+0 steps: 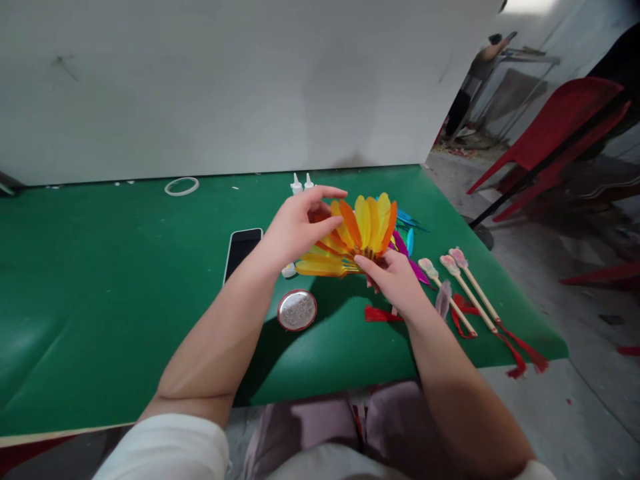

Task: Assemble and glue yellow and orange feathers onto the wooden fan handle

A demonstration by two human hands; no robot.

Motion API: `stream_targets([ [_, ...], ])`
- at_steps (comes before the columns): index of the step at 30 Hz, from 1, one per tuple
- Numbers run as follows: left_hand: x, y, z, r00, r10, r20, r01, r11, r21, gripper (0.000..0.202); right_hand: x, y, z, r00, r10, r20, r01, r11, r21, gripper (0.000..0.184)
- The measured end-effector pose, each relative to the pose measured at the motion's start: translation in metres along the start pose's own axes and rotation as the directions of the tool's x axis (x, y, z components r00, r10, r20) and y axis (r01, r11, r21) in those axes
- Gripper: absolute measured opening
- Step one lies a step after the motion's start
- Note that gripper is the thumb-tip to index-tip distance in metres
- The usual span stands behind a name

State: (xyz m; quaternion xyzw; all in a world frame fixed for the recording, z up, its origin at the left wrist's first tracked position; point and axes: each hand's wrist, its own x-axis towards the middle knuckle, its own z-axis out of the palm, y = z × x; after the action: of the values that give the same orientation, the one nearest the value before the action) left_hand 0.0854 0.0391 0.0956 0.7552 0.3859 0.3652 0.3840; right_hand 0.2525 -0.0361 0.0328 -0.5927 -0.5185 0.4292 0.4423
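A fan of yellow and orange feathers point(369, 223) is held above the green table. My right hand point(395, 277) grips it at the base, where the quills come together, with the thumb pressed on the near side. My left hand point(303, 223) is at the fan's upper left, its thumb and index finger apart, the thumb against an orange feather. Its other fingers are partly hidden. Beneath my hands on the table lies a round tin with a red rim point(297, 311). Purple feathers point(419, 270) and blue feathers point(407, 219) lie behind the fan.
On the green table point(125, 280) are a phone point(243, 247), two white nozzle bottles point(297, 184) and a white ring point(181, 186). Several wooden handles point(467, 287) with red tassels lie right. A grey panel point(225, 87) stands behind. Red chairs point(555, 127) and another person's arm point(494, 50) are beyond.
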Motion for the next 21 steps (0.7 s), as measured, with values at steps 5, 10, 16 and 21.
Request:
stream_targets([
  [5,-0.0020,0.0013,-0.0059,0.998,-0.016,0.053,0.018,0.999,-0.049,0.041,0.0007,0.0045,-0.0020,1.000,0.007,-0.022,-0.007,1.000,-0.006,0.038],
  [10,-0.0029,0.0022,-0.0091,0.997,0.013,0.077,-0.010,0.999,-0.038,0.042,0.0008,0.0040,-0.0023,0.999,0.031,-0.043,-0.030,0.999,0.015,0.036],
  [16,-0.0031,0.0038,-0.0063,0.998,0.033,0.051,-0.030,0.998,-0.055,0.041,0.0009,0.0042,-0.0020,0.999,0.005,-0.034,-0.005,1.000,0.001,0.037],
  [21,-0.0012,0.0018,-0.0041,1.000,0.013,-0.003,-0.013,0.999,-0.036,0.043,0.0001,0.0035,-0.0011,1.000,0.002,-0.028,-0.003,1.000,-0.028,0.038],
])
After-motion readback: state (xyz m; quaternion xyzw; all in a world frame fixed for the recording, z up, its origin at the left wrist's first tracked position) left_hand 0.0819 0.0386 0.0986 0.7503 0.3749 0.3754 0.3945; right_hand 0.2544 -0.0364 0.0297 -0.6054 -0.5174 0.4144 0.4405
